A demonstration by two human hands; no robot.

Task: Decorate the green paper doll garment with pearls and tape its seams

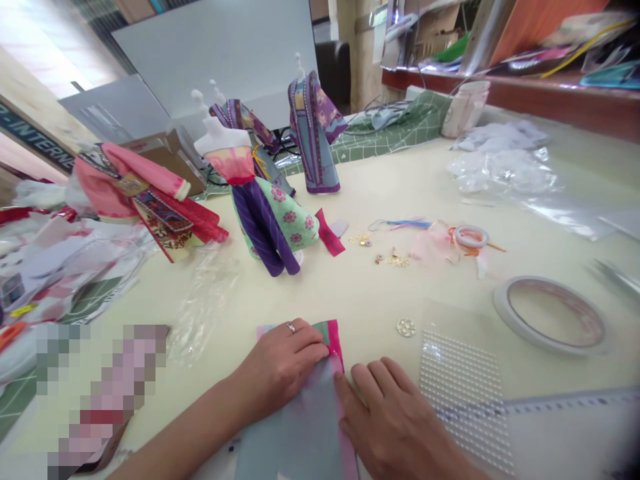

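A pale blue piece of fabric (295,433) with a pink and magenta border lies flat at the front of the table. My left hand (287,360), a ring on one finger, rests across its upper part, fingertips closed on the magenta border. Along the right edge, the thumb and index finger of my right hand (387,417) pinch the pink border while the other fingers curl. My palms hide part of the cloth. Just beyond my right hand are a round gold ornament (405,327) and a sheet of stick-on pearls (463,393).
Doll dress forms stand at the back: a pink robe (135,180), a purple and floral green skirt (270,220), a blue-purple robe (313,143). To the right lie a tape roll (550,313), a clear ruler (565,400) and plastic bags (505,167). Gold beads (397,261) are scattered mid-table.
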